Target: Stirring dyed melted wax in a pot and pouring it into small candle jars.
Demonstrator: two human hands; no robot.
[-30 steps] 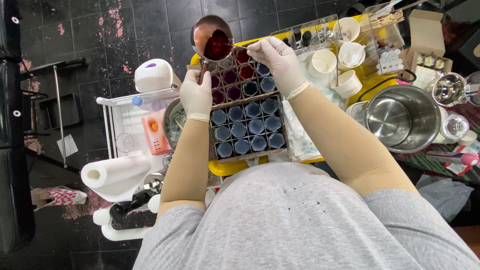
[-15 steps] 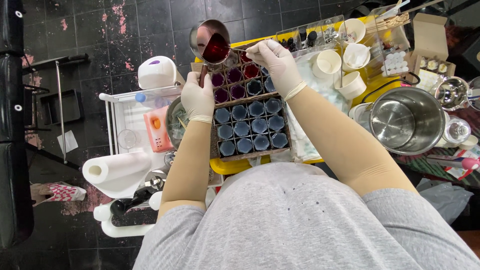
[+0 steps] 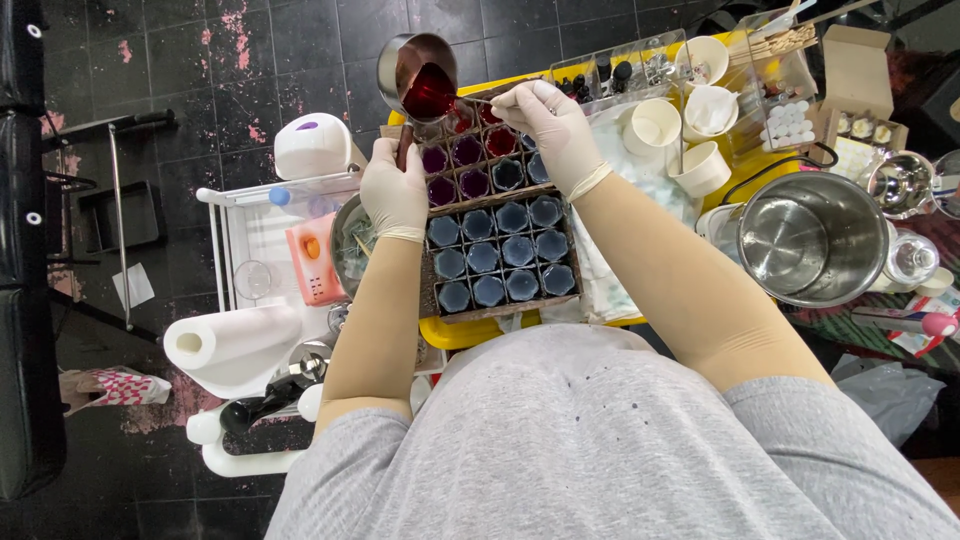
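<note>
Left hand (image 3: 393,190) grips the handle of a tilted pouring pot (image 3: 420,72), its spout over the tray's (image 3: 500,305) far-left cups. Right hand (image 3: 555,130) pinches a thin stick (image 3: 482,100) just beside it.

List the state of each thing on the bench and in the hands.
Left hand: gloved, gripping the pitcher handle.
Pitcher: tilted, holding dark red liquid.
Right hand: gloved, pinching a thin stick over the tray.
Tray: far cups filled red and purple, near cups blue.
Steel pot: upright, empty.
Paper roll: lying on its side.
</note>
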